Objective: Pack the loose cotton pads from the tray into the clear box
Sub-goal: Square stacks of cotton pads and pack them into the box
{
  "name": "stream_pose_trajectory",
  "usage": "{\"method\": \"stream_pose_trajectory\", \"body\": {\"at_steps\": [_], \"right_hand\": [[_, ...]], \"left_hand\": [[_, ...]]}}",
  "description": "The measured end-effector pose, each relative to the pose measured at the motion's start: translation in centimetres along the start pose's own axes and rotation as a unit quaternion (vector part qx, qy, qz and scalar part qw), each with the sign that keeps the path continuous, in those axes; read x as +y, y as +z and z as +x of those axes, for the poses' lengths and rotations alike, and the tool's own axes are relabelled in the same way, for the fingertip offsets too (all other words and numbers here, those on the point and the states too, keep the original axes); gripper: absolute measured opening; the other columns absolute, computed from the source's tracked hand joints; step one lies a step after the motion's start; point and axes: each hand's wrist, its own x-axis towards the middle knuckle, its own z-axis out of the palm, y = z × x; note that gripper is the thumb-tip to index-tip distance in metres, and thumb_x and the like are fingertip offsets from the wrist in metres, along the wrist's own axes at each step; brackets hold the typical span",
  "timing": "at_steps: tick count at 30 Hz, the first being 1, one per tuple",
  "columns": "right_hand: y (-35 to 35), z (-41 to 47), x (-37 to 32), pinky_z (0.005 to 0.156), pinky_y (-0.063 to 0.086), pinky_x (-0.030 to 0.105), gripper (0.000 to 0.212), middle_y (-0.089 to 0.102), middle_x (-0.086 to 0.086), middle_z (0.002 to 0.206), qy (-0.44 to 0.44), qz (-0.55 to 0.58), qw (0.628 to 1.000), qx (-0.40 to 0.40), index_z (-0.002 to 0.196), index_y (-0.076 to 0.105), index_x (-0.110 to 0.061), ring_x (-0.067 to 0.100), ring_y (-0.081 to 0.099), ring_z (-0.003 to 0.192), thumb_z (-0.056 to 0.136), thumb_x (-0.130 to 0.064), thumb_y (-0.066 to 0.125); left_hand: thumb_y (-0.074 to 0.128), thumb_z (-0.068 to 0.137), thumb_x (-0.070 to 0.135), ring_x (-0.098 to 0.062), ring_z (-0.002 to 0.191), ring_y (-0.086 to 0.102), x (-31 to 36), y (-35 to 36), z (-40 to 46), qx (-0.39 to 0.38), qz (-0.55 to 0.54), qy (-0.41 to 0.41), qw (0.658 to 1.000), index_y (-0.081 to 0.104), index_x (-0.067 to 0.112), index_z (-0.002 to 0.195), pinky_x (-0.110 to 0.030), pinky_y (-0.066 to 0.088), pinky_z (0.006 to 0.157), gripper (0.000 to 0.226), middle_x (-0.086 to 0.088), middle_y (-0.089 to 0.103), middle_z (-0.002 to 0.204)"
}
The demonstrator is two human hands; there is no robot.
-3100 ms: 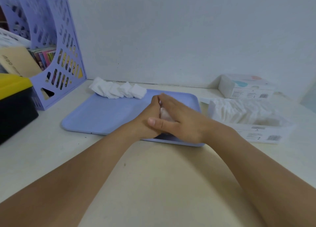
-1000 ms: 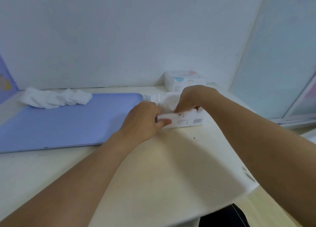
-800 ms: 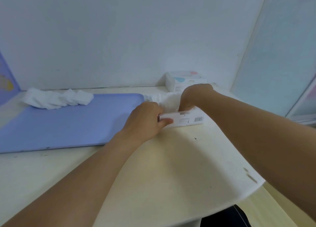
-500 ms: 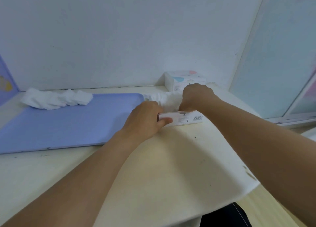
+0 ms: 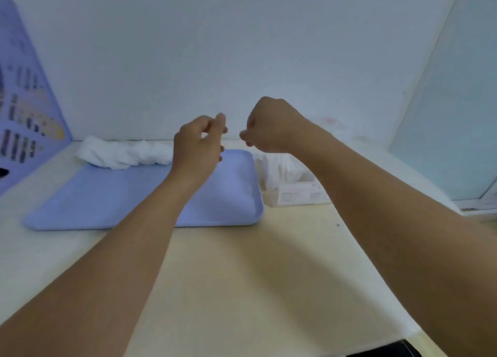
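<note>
A pile of loose white cotton pads (image 5: 126, 153) lies on the far left rim of the lilac tray (image 5: 113, 203). The clear box (image 5: 291, 184) stands just right of the tray, with white pads inside it and a label on its front. Both hands are lifted off the table, close together. My left hand (image 5: 199, 145) hovers over the tray's far right corner, fingers loosely curled, holding nothing. My right hand (image 5: 270, 126) is above the box's left end, curled into a fist, with nothing visible in it. The view is motion-blurred.
A lilac perforated file holder (image 5: 25, 101) stands at the far left. A frosted window panel (image 5: 454, 109) closes the right side. A white carton (image 5: 333, 126) sits blurred behind my right forearm. The table's edge runs off at the bottom right.
Both hands have let go of the clear box and risen above it and the tray. The view has swung left, bringing the file holder back in.
</note>
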Motion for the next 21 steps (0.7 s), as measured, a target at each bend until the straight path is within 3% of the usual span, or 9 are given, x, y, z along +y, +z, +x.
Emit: {"method": "stream_pose_trajectory", "body": {"at_steps": [3,5,7,10,12,14,16,18,21], "right_hand": [[4.7,1.6,-4.1,0.074,0.063,0.042,0.026,0.074,0.022,0.096,0.000,0.165,0.981,-0.106,0.108,0.068,0.003,0.036,0.074,0.085,0.089,-0.007,0.054],[8.5,3.2,-5.6,0.084,0.059,0.039,0.035,0.069,0.020,0.115,0.014,0.182,0.974,-0.137,0.125,0.060,0.000,0.036,0.069,0.101,0.091,-0.008,0.057],[11.9,5.2,-6.7,0.089,0.052,0.036,0.053,0.060,0.014,0.131,0.021,0.222,0.965,-0.135,0.139,0.048,-0.008,0.031,0.062,0.110,0.089,-0.011,0.064],[15.1,7.6,-8.4,0.092,0.050,0.035,0.090,0.042,0.010,0.150,0.029,0.319,0.937,-0.137,0.156,0.025,-0.017,0.029,0.057,0.122,0.083,-0.014,0.076],[16.8,8.9,-9.6,0.097,0.045,0.032,0.106,0.031,0.006,0.158,0.018,0.318,0.938,-0.138,0.160,0.014,-0.022,0.026,0.046,0.136,0.078,-0.017,0.080],[17.9,9.9,-10.6,0.113,0.037,0.035,0.114,0.027,0.004,0.162,-0.004,0.285,0.951,-0.121,0.161,0.013,-0.023,0.022,0.031,0.147,0.072,-0.022,0.084],[18.6,10.7,-11.3,0.118,0.031,0.038,0.115,0.025,0.002,0.163,-0.027,0.263,0.958,-0.109,0.161,0.015,-0.024,0.020,0.024,0.150,0.070,-0.027,0.085],[19.2,11.4,-11.8,0.118,0.032,0.038,0.113,0.027,0.000,0.163,-0.049,0.252,0.959,-0.117,0.161,0.016,-0.027,0.020,0.025,0.150,0.071,-0.033,0.084],[19.3,11.6,-12.2,0.115,0.036,0.040,0.100,0.038,0.000,0.157,-0.074,0.224,0.965,-0.118,0.158,0.025,-0.028,0.021,0.036,0.144,0.074,-0.037,0.080]], "left_hand": [[0.059,0.089,0.020,-0.026,0.099,0.066,-1.7,-6.2,3.6,0.075,0.142,-0.040,0.986,0.069,0.016,0.099,-0.037,0.054,0.089,0.014,-0.003,0.072,0.102],[0.059,0.089,0.013,-0.027,0.115,0.059,-3.7,-9.9,4.6,0.086,0.224,-0.070,0.968,0.063,0.014,0.122,-0.030,0.044,0.092,0.033,-0.007,0.063,0.125],[0.061,0.090,0.015,-0.029,0.126,0.051,-5.4,-12.8,5.2,0.101,0.235,-0.102,0.961,0.048,0.013,0.141,-0.033,0.042,0.096,0.053,-0.011,0.048,0.144],[0.063,0.090,0.025,-0.031,0.143,0.035,-8.3,-15.9,6.6,0.120,0.229,-0.146,0.955,0.028,0.013,0.155,-0.042,0.038,0.110,0.075,-0.011,0.028,0.159],[0.065,0.088,0.031,-0.032,0.147,0.030,-10.0,-17.0,7.6,0.142,0.197,-0.189,0.951,0.020,0.009,0.158,-0.043,0.034,0.115,0.085,-0.013,0.024,0.162],[0.066,0.089,0.035,-0.032,0.147,0.028,-11.2,-17.3,8.5,0.159,0.156,-0.228,0.948,0.013,0.009,0.159,-0.040,0.032,0.114,0.092,-0.013,0.019,0.164],[0.063,0.092,0.040,-0.030,0.145,0.033,-12.0,-17.3,9.6,0.154,0.135,-0.243,0.948,0.010,0.009,0.159,-0.035,0.033,0.109,0.092,-0.013,0.021,0.164],[0.060,0.095,0.041,-0.030,0.139,0.041,-12.5,-17.5,10.6,0.130,0.141,-0.252,0.948,0.019,0.007,0.157,-0.031,0.036,0.099,0.081,-0.013,0.033,0.159],[0.059,0.096,0.030,-0.030,0.127,0.053,-13.2,-17.8,10.8,0.085,0.214,-0.218,0.948,0.049,0.008,0.141,-0.028,0.040,0.090,0.051,-0.013,0.053,0.144]]}}
